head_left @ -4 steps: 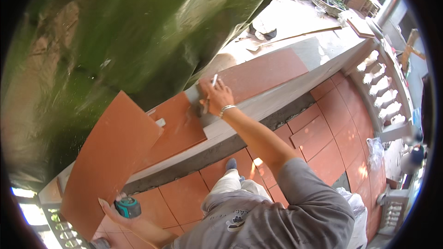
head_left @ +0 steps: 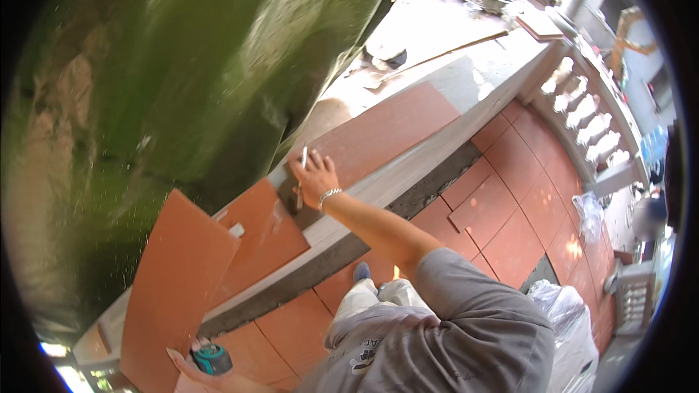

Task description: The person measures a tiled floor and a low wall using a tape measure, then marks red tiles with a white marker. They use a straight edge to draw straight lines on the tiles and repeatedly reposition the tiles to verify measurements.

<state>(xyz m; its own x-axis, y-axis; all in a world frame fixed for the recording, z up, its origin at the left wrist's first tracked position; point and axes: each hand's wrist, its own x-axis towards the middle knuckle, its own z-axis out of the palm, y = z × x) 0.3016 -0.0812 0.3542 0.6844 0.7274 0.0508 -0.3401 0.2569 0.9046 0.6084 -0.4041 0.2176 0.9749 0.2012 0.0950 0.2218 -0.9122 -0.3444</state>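
Head view — right hand (head_left: 316, 183) stretched forward, white stick (head_left: 304, 156) between fingers — left hand (head_left: 195, 377) low.

White stick (head_left: 304, 156) apparently between fingers (head_left: 316, 161)

Lg. tile (head_left: 175, 276), ledge (head_left: 397, 175) L end: btm cut off, pic edge. Flat tile (head_left: 266, 229): part. hidden behind it. White stick (head_left: 304, 156), R grip (head_left: 318, 183): too sm. to ID. L grip (head_left: 195, 375): fingers mostly hidden.
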